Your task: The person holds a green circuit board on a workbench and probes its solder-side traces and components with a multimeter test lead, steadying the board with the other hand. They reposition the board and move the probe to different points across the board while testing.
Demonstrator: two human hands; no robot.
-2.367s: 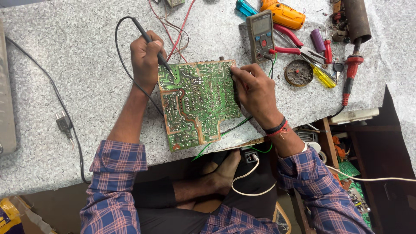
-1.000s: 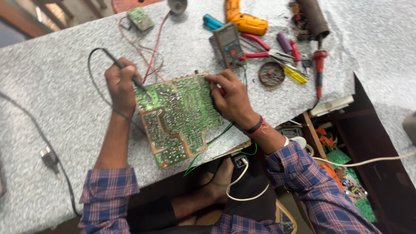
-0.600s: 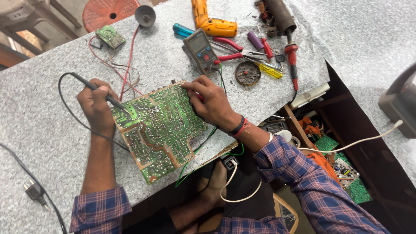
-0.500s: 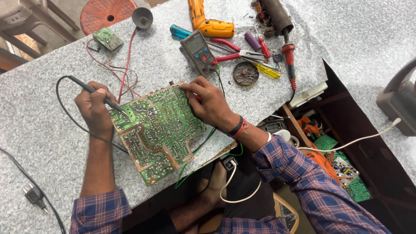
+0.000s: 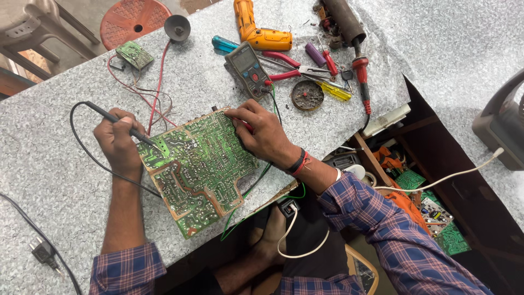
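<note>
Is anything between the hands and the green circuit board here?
Nothing visible. The left hand holds a black probe to the circuit board; the right hand rests directly on its upper right corner.

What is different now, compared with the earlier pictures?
Mostly the view shifted: the bench contents slid right and down, revealing a red stool. The left hand still holds the black probe on the green circuit board; the right hand stays on its upper edge. The multimeter has not moved.
</note>
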